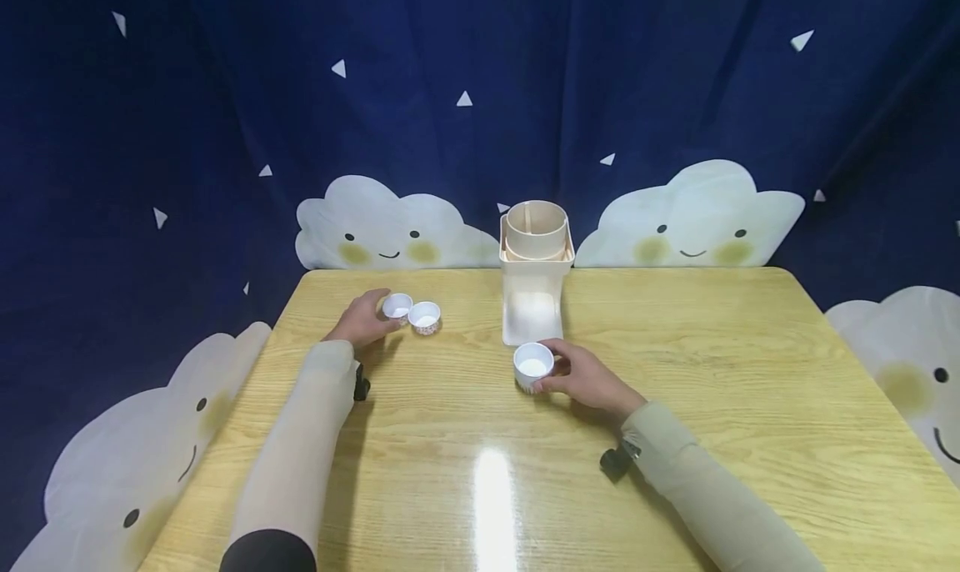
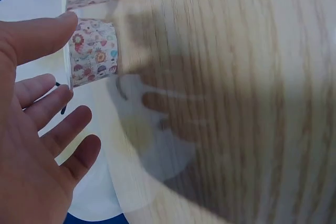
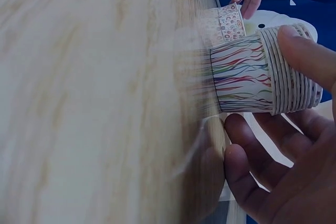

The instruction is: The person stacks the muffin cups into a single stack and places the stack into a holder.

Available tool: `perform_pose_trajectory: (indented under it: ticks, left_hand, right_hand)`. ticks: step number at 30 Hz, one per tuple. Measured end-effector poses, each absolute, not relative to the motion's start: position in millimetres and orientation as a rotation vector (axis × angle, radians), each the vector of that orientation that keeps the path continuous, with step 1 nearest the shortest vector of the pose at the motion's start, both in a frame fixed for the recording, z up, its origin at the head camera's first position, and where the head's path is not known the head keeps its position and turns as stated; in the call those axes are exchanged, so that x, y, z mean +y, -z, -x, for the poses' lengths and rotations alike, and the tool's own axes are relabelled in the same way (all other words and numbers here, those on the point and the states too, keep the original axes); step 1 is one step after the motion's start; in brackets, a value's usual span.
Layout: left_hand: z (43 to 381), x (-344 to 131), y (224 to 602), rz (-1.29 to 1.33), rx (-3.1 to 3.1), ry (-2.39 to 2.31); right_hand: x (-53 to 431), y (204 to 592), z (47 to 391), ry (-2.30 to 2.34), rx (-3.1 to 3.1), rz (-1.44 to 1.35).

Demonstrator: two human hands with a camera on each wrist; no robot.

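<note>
At the left of the table, my left hand [image 1: 363, 319] has its thumb and fingers around the sides of a small floral paper cup [image 2: 94, 51]. Its thumb tip lies at the rim, with a fingertip at the opposite side. Directly beside that cup stands a second patterned paper cup [image 1: 425, 318]. My right hand [image 1: 588, 378] grips a stack of paper cups [image 3: 244, 74] near the table's middle, thumb on one side and fingers on the other. Wavy coloured lines cover the stack's lowest cup, and several rims show above it.
A cream plastic holder [image 1: 532, 297] with a round open top stands at the back middle, just behind the stack. The wooden table [image 1: 675, 347] meets a dark blue curtain [image 1: 525, 72] with cloud shapes. Glare marks the table's front.
</note>
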State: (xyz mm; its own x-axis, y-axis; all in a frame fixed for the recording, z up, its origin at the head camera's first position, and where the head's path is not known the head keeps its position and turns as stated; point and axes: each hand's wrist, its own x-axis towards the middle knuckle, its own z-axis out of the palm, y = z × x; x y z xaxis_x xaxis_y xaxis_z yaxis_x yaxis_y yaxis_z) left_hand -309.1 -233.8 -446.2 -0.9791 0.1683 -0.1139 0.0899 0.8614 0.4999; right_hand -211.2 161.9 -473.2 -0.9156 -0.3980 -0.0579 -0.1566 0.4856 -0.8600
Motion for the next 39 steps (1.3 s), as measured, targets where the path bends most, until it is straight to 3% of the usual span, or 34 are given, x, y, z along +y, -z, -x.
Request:
perform_pose_trajectory:
  ticks: [22,39]
  left_hand:
    - [309,-232,451,-0.061,2.999,-0.807]
    - [303,-235,448,-0.104,3.057,-0.845]
  right_hand:
    - [159,473,211,1.415,2.471,0.505]
    - [162,472,211,1.388,2.489,0.488]
